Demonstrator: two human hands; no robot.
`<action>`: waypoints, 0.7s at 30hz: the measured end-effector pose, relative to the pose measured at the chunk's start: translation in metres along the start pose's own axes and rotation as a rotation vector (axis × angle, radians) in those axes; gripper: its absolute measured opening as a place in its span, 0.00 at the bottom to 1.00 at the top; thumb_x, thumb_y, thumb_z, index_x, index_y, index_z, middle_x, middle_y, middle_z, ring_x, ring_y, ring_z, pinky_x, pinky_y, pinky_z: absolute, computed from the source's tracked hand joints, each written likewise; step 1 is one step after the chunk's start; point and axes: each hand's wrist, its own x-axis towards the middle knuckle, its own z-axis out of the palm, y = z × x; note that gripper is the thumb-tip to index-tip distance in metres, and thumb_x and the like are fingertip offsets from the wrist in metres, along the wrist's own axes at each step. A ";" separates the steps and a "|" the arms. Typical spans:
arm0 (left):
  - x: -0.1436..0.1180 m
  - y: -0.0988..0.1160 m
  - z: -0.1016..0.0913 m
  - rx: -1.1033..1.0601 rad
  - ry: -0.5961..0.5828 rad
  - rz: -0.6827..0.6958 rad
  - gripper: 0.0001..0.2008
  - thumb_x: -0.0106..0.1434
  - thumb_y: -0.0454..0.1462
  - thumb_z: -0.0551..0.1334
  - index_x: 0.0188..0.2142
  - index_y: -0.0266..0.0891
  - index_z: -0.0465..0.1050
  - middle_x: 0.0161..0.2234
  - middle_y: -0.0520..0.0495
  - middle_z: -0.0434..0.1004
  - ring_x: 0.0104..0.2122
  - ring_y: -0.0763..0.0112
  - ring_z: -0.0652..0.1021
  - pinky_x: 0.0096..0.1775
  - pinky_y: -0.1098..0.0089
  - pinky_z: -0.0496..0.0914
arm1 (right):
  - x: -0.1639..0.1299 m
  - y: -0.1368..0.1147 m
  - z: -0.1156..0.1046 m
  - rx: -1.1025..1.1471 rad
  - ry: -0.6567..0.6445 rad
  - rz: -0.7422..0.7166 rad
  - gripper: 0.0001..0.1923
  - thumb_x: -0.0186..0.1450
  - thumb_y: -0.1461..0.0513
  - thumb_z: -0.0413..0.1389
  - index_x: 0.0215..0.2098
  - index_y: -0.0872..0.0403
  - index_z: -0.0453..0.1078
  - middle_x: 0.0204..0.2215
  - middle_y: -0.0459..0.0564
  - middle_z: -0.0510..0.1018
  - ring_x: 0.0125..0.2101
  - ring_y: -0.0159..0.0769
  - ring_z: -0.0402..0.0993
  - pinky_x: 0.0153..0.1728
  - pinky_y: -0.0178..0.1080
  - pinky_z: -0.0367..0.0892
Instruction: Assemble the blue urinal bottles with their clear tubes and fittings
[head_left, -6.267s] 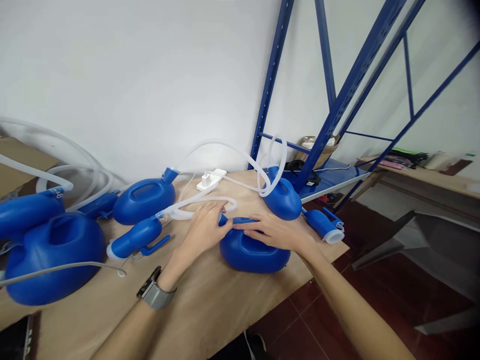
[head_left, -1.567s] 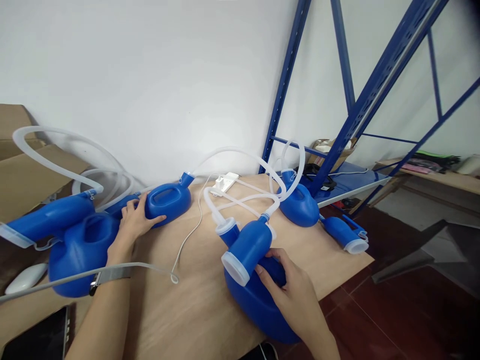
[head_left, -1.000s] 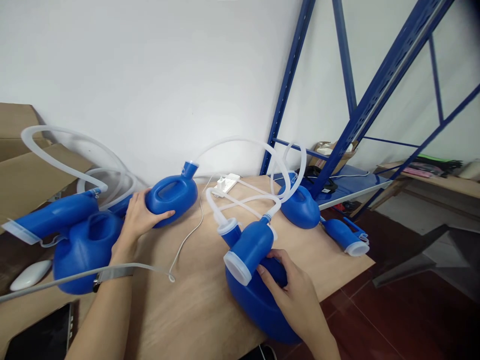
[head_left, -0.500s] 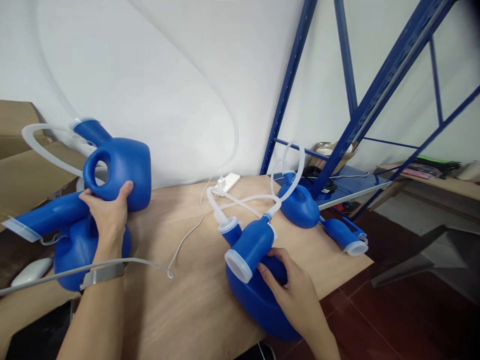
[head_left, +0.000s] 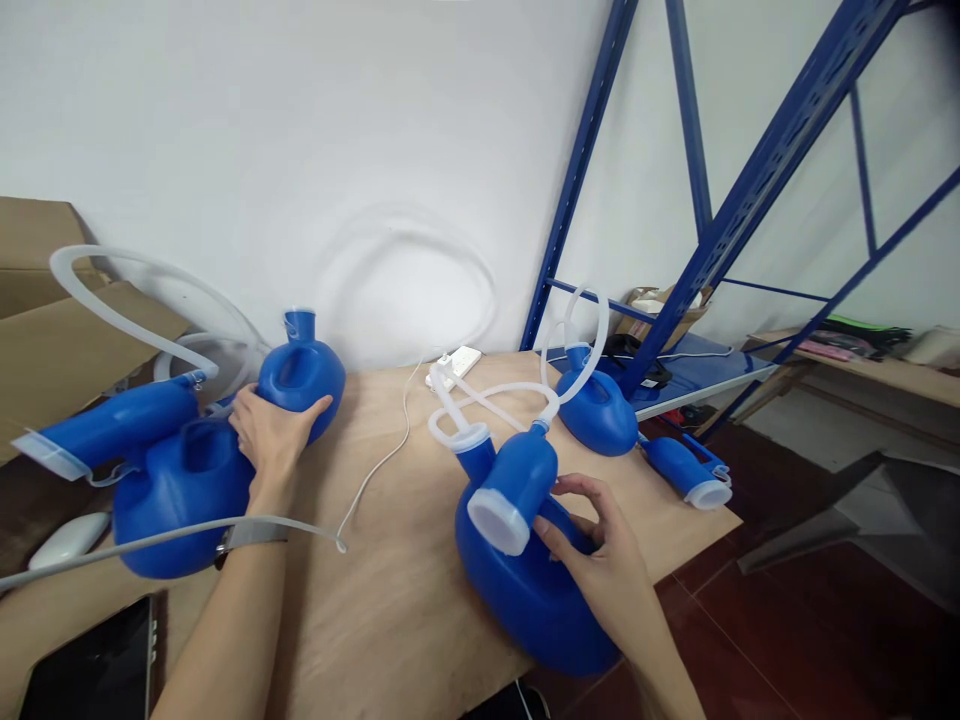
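Curling around the lower side of a blue jug (head_left: 301, 374), the left hand (head_left: 270, 435) grips it with fingers (head_left: 311, 408) spread wide, thumb pressed on the near face. That jug sits at the table's (head_left: 390, 600) far left, just beside a larger blue container (head_left: 176, 500). The right hand (head_left: 600, 560) rests on top of another blue jug (head_left: 532, 600) at the near edge, fingers loosely bent and partly open, touching the handle just under a capped blue bottle (head_left: 517, 485) with clear tubing (head_left: 487, 395).
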 end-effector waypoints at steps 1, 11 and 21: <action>-0.002 0.000 0.004 0.024 0.001 0.010 0.54 0.47 0.55 0.73 0.66 0.31 0.55 0.63 0.27 0.61 0.65 0.35 0.62 0.61 0.41 0.63 | -0.001 -0.004 -0.003 0.046 0.006 0.009 0.35 0.48 0.43 0.67 0.47 0.51 0.63 0.52 0.48 0.73 0.30 0.17 0.74 0.28 0.25 0.75; -0.007 -0.029 0.042 0.242 0.120 0.117 0.49 0.48 0.52 0.73 0.60 0.25 0.60 0.59 0.25 0.64 0.62 0.38 0.63 0.63 0.48 0.59 | -0.014 -0.081 0.006 0.084 -0.121 -0.474 0.20 0.55 0.51 0.65 0.39 0.52 0.69 0.50 0.49 0.75 0.47 0.24 0.78 0.53 0.33 0.82; -0.006 -0.039 0.040 0.255 0.134 0.155 0.48 0.56 0.52 0.69 0.66 0.23 0.56 0.63 0.24 0.58 0.62 0.37 0.60 0.64 0.48 0.56 | 0.037 -0.102 0.120 -0.610 -0.436 -1.206 0.19 0.69 0.54 0.42 0.50 0.42 0.71 0.59 0.40 0.70 0.53 0.18 0.67 0.60 0.33 0.63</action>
